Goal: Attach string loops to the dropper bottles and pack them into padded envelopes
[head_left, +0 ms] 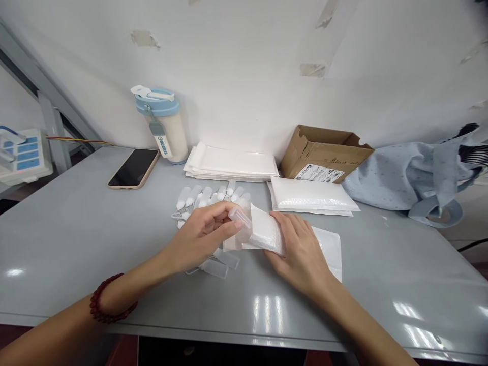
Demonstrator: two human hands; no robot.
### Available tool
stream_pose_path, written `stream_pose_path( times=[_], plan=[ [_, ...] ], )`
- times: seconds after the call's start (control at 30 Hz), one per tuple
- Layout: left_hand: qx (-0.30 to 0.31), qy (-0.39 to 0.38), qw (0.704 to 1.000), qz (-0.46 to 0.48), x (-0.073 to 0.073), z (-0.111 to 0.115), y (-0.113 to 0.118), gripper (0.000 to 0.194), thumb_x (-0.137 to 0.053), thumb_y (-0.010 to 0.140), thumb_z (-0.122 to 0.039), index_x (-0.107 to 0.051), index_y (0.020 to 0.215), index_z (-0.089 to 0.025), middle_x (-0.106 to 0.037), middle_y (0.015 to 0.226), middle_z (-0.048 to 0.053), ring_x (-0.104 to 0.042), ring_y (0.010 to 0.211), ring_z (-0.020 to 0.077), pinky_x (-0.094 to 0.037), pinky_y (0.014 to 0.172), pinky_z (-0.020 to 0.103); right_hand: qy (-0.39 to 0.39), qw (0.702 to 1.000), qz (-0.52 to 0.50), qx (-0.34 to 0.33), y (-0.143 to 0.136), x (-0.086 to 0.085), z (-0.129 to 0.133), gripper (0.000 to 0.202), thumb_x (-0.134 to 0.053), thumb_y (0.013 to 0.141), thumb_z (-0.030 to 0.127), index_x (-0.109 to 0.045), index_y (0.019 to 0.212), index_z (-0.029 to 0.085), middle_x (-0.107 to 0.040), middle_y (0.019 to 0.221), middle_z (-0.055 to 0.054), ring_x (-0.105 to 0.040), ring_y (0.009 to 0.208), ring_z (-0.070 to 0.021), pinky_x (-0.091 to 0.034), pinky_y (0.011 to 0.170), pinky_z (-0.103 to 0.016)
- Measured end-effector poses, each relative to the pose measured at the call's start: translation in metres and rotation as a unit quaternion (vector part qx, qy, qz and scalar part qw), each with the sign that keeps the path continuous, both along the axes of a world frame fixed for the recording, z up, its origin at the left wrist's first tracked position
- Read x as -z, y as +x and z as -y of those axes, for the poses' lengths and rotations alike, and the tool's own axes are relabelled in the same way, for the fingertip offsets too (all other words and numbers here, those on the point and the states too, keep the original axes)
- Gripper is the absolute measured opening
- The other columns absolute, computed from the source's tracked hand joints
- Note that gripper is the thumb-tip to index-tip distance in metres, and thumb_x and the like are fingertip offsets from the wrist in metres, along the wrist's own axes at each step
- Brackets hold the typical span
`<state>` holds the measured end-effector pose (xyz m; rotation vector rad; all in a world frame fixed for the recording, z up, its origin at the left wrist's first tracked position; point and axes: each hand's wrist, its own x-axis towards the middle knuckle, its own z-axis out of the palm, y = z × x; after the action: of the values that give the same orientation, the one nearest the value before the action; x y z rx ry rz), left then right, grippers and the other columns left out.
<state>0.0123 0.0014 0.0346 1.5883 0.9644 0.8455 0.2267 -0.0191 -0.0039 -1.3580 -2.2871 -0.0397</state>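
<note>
Seemingly midway, the left hand pinches a clear tube at the mouth of an envelope the right hand grips, loose tubes remaining at the envelope's ten o'clock.

The back is filled by a white wall, marked by torn beige patches. At the left, a grey metal frame is seen. By the glossy grey table, bright strips of light are reflected.
</note>
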Motion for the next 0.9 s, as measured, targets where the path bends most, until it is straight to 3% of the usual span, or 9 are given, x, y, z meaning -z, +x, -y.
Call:
stream_pose_path(
  times=[0.17, 0.3, 0.4, 0.5, 0.63, 0.9],
  plan=[
    [0.008, 0.044, 0.997, -0.070, 0.000, 0.000, 0.000, 0.026, -0.043, 0.093, -0.035, -0.062, 0.099, -0.019, -0.065, 0.088, 0.001, -0.059, 0.078, 0.0146, -0.047, 0.067, 0.023, -0.004, 1.000, -0.002, 0.007, -0.002, 0.000, 0.000, 0.045, -0.055, 0.074, 0.020, -0.046, 0.117, 0.011, -0.059, 0.103, -0.013, -0.053, 0.090, -0.0279, -0.044, 0.075, -0.040],
    [0.044, 0.181, 0.967, -0.172, 0.009, -0.001, 0.000, 0.032, -0.034, 0.096, -0.030, -0.062, 0.091, -0.016, -0.062, 0.090, 0.004, -0.056, 0.088, 0.0176, -0.045, 0.078, 0.029, -0.012, 1.000, -0.003, 0.013, -0.002, 0.001, -0.001, 0.043, -0.055, 0.076, 0.021, -0.046, 0.117, 0.013, -0.060, 0.105, -0.012, -0.053, 0.092, -0.0280, -0.043, 0.076, -0.040],
    [0.046, 0.244, 0.949, -0.195, 0.018, -0.001, 0.000, 0.028, -0.035, 0.095, -0.023, -0.061, 0.102, -0.015, -0.060, 0.098, 0.005, -0.054, 0.093, 0.0168, -0.043, 0.082, 0.029, -0.015, 1.000, 0.000, 0.015, -0.003, 0.001, -0.001, 0.043, -0.054, 0.076, 0.021, -0.046, 0.117, 0.013, -0.060, 0.104, -0.012, -0.053, 0.092, -0.0281, -0.043, 0.077, -0.040],
    [0.006, 0.279, 0.944, -0.178, 0.023, -0.001, 0.001, 0.026, -0.040, 0.094, -0.020, -0.062, 0.108, -0.017, -0.062, 0.099, 0.005, -0.055, 0.092, 0.0158, -0.044, 0.080, 0.028, -0.013, 1.000, 0.004, 0.015, -0.003, 0.002, 0.000, 0.044, -0.054, 0.075, 0.021, -0.046, 0.117, 0.012, -0.060, 0.104, -0.013, -0.053, 0.093, -0.0283, -0.043, 0.077, -0.041],
    [-0.048, 0.319, 0.933, -0.160, 0.024, 0.000, 0.003, 0.022, -0.046, 0.090, -0.017, -0.065, 0.101, -0.017, -0.065, 0.092, 0.005, -0.056, 0.085, 0.0154, -0.045, 0.076, 0.028, -0.017, 1.000, 0.007, 0.020, -0.004, 0.002, 0.000, 0.044, -0.054, 0.075, 0.022, -0.046, 0.117, 0.012, -0.060, 0.103, -0.012, -0.053, 0.092, -0.0281, -0.043, 0.076, -0.040],
    [0.084, 0.320, 0.926, -0.182, 0.022, 0.009, 0.007, 0.025, -0.039, 0.084, -0.005, -0.058, 0.072, -0.016, -0.062, 0.085, 0.007, -0.046, 0.075, 0.0164, -0.041, 0.069, 0.029, -0.012, 1.000, 0.012, 0.019, -0.005, 0.001, 0.001, 0.041, -0.051, 0.076, 0.019, -0.046, 0.117, 0.013, -0.060, 0.100, -0.012, -0.053, 0.090, -0.0279, -0.043, 0.075, -0.039]
  ],
)
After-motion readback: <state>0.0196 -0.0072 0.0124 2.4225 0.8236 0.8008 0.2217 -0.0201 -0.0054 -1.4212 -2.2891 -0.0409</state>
